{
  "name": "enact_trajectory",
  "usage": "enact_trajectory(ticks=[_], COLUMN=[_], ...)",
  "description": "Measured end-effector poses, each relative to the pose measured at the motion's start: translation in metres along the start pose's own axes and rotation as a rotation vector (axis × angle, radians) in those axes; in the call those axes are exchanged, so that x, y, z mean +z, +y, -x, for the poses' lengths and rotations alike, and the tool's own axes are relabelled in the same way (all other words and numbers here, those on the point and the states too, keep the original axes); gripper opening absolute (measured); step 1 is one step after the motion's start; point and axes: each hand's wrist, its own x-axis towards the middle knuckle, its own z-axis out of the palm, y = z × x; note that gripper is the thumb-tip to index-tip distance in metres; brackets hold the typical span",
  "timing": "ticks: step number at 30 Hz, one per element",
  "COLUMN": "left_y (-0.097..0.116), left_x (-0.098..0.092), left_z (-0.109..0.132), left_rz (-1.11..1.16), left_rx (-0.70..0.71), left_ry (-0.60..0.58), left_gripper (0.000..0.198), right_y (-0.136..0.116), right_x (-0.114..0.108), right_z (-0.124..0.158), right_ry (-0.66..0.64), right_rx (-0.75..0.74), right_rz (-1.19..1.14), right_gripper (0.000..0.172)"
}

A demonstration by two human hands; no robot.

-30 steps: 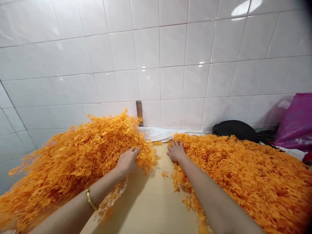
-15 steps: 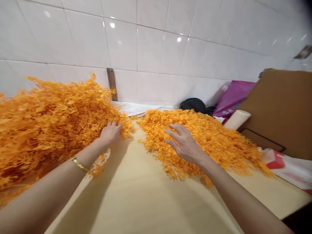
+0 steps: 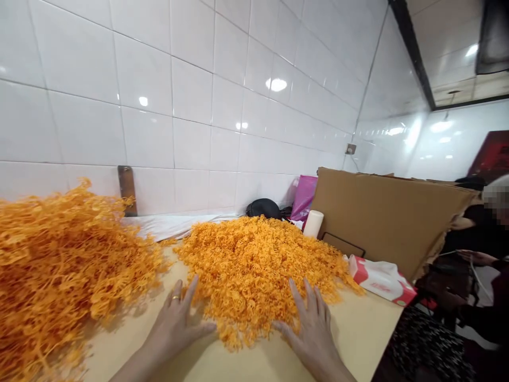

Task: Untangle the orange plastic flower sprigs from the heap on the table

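A broad heap of small curly orange plastic-looking sprigs (image 3: pixel 254 265) lies on the pale yellow tabletop (image 3: pixel 358 334). At its near left edge is my left hand (image 3: pixel 175 323), fingers spread, a ring on one finger. My right hand (image 3: pixel 310 323) is at the near right edge, its fingers also apart. The fingertips reach the heap's border; I cannot tell how firmly they touch it. Neither hand grips anything. A second, taller and looser pile of orange sprigs (image 3: pixel 67 265) stands to the left of my left hand.
Behind the heap lie a white cloth (image 3: pixel 167 227), a black rounded item (image 3: pixel 263 208), a purple bag (image 3: pixel 304 196) and a cream roll (image 3: pixel 313 224). To the right are a tissue pack (image 3: pixel 382 278) and a large cardboard sheet (image 3: pixel 385 217). Another person (image 3: pixel 481 286) sits beyond the table's right edge.
The view has swung right, bringing in the cardboard and another person. My left hand has left the tall left pile for the right heap's near edge. My right hand has come back toward me.
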Motion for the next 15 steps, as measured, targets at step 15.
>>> enact_trajectory(ticks=[15], left_y=[0.126], left_x=[0.068], left_z=[-0.066], left_rz=[-0.071], left_rx=[-0.032], left_ry=[0.144], left_gripper=[0.090], right_y=[0.029], right_x=[0.037], right_z=[-0.064], right_ry=[-0.276], right_rx=[0.193], right_rz=[0.003], right_gripper=[0.072])
